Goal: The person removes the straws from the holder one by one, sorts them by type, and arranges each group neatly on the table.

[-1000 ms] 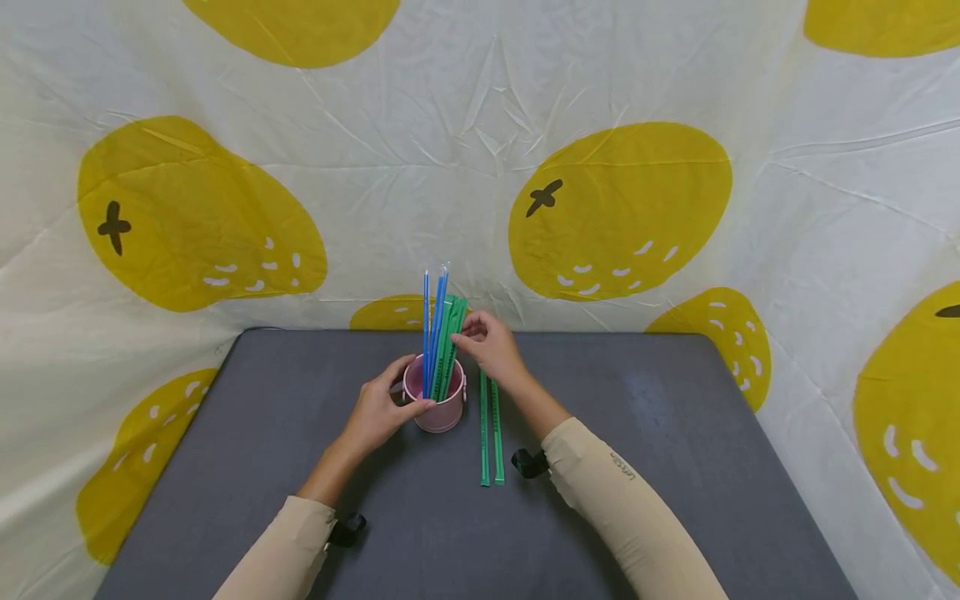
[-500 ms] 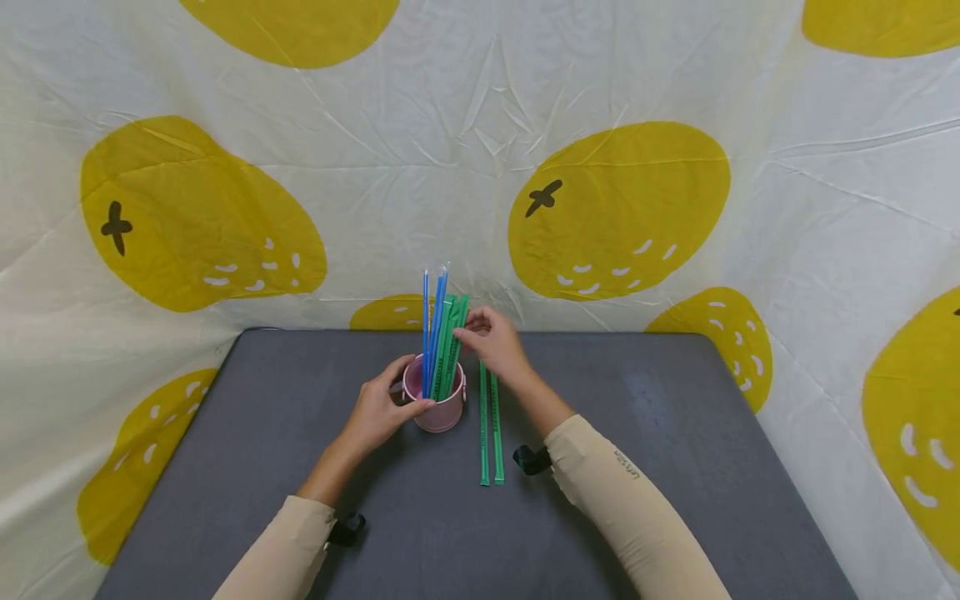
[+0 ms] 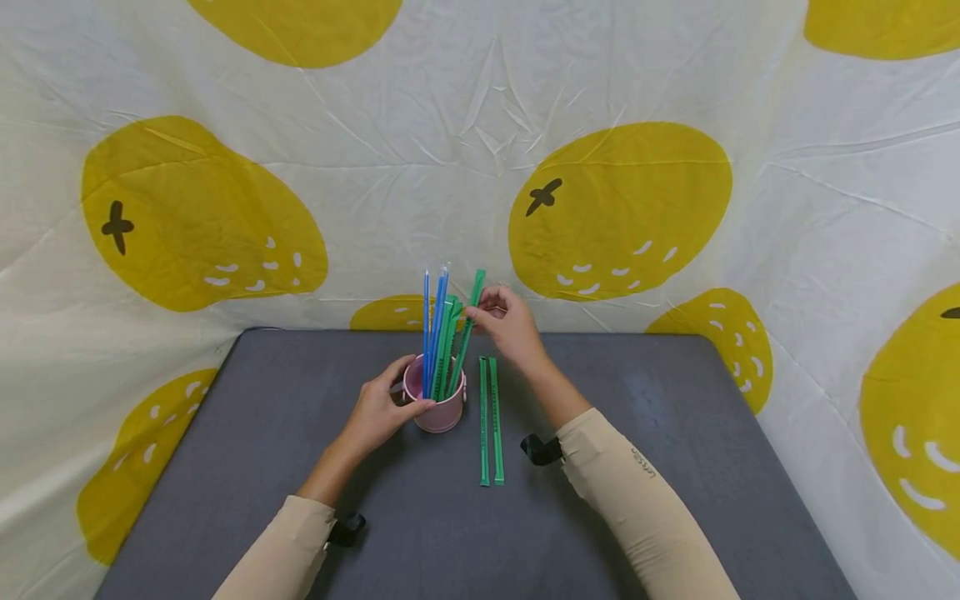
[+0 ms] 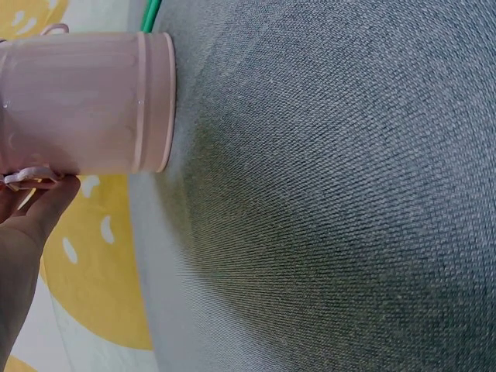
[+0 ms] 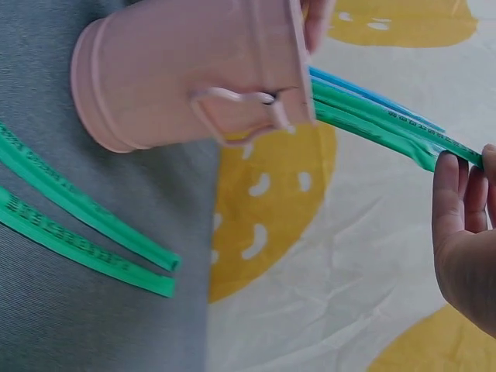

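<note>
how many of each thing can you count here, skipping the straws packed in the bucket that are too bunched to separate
green straws lying flat on the table, side by side: 2
green straw pinched by the right hand, lower end in the bucket: 1
pink bucket, gripped by the left hand: 1
total: 4

cup point(image 3: 437, 410): pale pink, with a pink side handle
sticks in the cup point(image 3: 435, 333): several green, a few blue
pinched stick point(image 3: 469, 321): green
two sticks on the table point(image 3: 491, 421): green with darker green print
table point(image 3: 660, 467): dark grey
backdrop point(image 3: 375, 125): cream with yellow fruit shapes, white dashes, dark crosses
sleeves point(image 3: 630, 500): beige
</note>
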